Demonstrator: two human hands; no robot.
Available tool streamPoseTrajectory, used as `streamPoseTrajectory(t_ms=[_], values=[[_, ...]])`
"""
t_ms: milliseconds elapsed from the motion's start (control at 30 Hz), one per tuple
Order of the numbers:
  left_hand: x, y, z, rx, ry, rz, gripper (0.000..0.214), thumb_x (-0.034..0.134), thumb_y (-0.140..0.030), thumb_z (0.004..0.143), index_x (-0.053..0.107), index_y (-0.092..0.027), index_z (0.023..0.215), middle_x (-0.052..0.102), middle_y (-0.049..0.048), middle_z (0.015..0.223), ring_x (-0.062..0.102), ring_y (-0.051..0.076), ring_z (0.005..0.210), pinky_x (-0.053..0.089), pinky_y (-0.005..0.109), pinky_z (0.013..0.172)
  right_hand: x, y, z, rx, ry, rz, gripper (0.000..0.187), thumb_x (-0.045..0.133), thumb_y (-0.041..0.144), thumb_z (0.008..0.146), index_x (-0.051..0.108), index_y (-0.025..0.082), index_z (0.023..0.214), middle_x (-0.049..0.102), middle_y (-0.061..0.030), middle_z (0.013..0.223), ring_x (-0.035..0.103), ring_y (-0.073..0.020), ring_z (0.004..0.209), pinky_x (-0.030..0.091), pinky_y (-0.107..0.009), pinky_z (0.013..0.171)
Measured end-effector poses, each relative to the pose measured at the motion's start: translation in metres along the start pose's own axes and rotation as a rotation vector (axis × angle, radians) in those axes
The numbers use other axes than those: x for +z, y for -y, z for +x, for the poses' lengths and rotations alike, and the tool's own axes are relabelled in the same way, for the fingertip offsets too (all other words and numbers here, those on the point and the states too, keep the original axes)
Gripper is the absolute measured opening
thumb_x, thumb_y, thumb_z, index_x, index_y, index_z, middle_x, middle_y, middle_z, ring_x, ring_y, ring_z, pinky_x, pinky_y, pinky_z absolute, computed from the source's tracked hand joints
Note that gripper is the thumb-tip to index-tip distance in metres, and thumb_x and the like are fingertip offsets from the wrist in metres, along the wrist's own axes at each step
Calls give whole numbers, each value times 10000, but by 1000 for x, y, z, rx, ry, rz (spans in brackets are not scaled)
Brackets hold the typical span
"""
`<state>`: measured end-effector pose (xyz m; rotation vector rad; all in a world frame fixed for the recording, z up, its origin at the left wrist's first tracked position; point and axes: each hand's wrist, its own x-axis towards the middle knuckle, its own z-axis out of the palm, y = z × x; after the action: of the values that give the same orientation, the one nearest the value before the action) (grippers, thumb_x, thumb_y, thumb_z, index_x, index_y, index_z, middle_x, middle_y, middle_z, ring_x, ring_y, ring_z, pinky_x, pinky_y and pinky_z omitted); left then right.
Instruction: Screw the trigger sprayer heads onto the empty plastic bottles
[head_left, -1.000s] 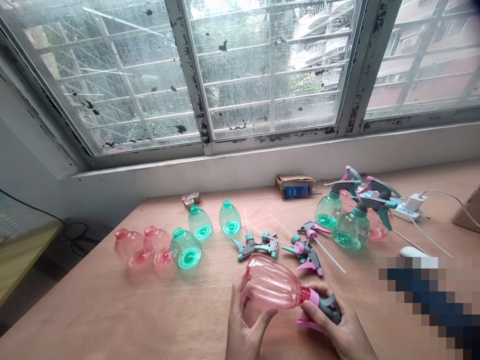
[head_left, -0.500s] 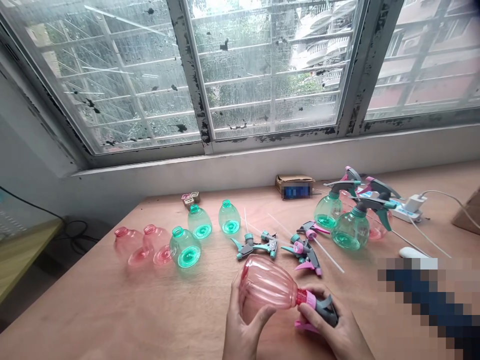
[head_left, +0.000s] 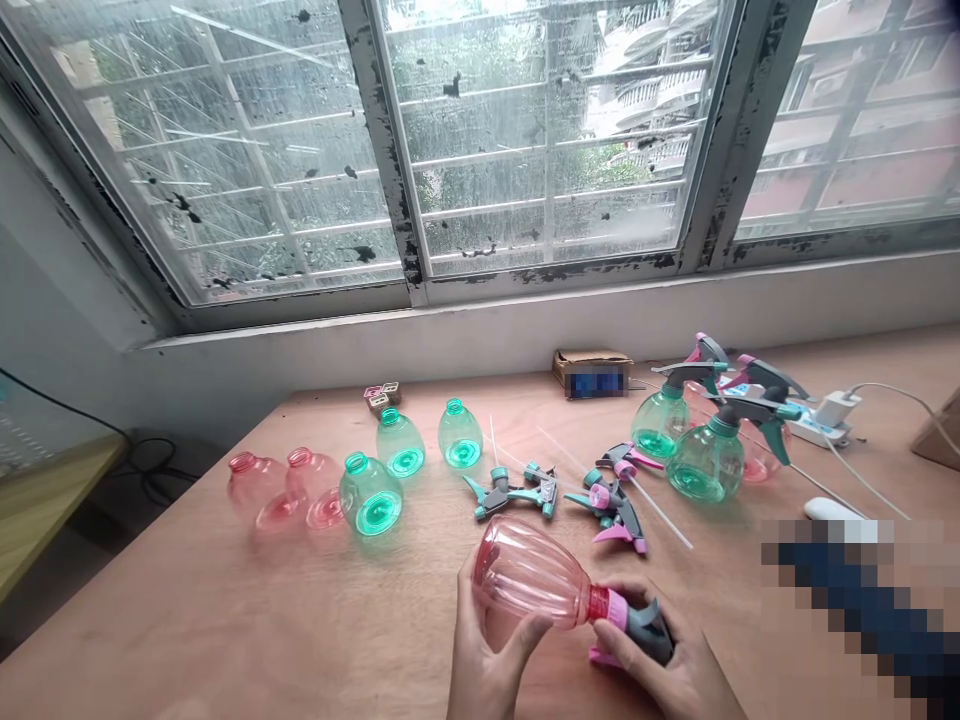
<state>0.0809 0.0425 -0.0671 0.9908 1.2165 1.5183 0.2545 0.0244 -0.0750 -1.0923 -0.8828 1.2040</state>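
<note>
A clear pink spray bottle (head_left: 529, 578) lies on its side between my hands, base pointing up and left. My left hand (head_left: 487, 660) wraps round the bottle's body. My right hand (head_left: 667, 670) grips the grey and pink trigger head (head_left: 639, 630) fitted at its neck. Both hands hover just above the wooden table (head_left: 225, 620), near its front edge.
Two pink bottles (head_left: 281, 490) and three green ones (head_left: 397, 460) without heads lie at left. Loose trigger heads with dip tubes (head_left: 562, 495) lie in the middle. Assembled green and pink sprayers (head_left: 697, 440), a power strip (head_left: 814, 420), a small box (head_left: 592, 372) and a blurred patch (head_left: 862, 600) sit at right.
The bottle and both hands have shifted slightly left and down; the grip is the same.
</note>
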Motion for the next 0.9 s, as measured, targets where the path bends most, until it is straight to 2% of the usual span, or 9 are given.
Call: streamPoseTrajectory(t_ms=[233, 400, 567, 733, 900], values=[[0, -4, 2, 10, 52, 43, 803, 927, -364, 641, 613, -253, 1372, 640, 115, 1453, 489, 360, 1447, 362, 471, 1223, -6, -2, 5, -3, -48, 25, 444, 930, 543, 708, 774, 201, 945, 736, -22, 801, 678, -203, 638, 667, -307, 607], [-3, -3, -1, 19, 82, 79, 850, 904, -450, 676, 561, -238, 1424, 618, 138, 1476, 473, 370, 1456, 322, 495, 1239, -5, -2, 4, -2, -36, 19, 440, 933, 543, 707, 783, 213, 957, 739, -12, 797, 686, -200, 649, 663, -290, 628], [-3, 4, -2, 7, 51, 16, 795, 854, -509, 743, 536, -219, 1411, 616, 145, 1465, 499, 365, 1437, 361, 454, 1212, -3, -3, 1, -1, -2, 27, 447, 927, 568, 713, 796, 229, 974, 752, -10, 829, 674, -201, 690, 680, -320, 670], [-1, 2, 0, -8, 50, -18, 724, 879, -440, 735, 586, -228, 1362, 642, 131, 1442, 518, 364, 1422, 392, 460, 1193, -8, -4, 4, 37, -4, 54, 447, 929, 563, 717, 785, 223, 970, 737, -7, 809, 663, -191, 655, 674, -318, 634], [-3, 2, 2, 42, 89, 20, 730, 883, -390, 729, 591, -271, 1388, 603, 101, 1509, 478, 329, 1464, 342, 445, 1241, -11, -5, 7, 21, -18, 65, 430, 930, 535, 730, 773, 215, 971, 755, -24, 857, 679, -201, 679, 670, -312, 636]])
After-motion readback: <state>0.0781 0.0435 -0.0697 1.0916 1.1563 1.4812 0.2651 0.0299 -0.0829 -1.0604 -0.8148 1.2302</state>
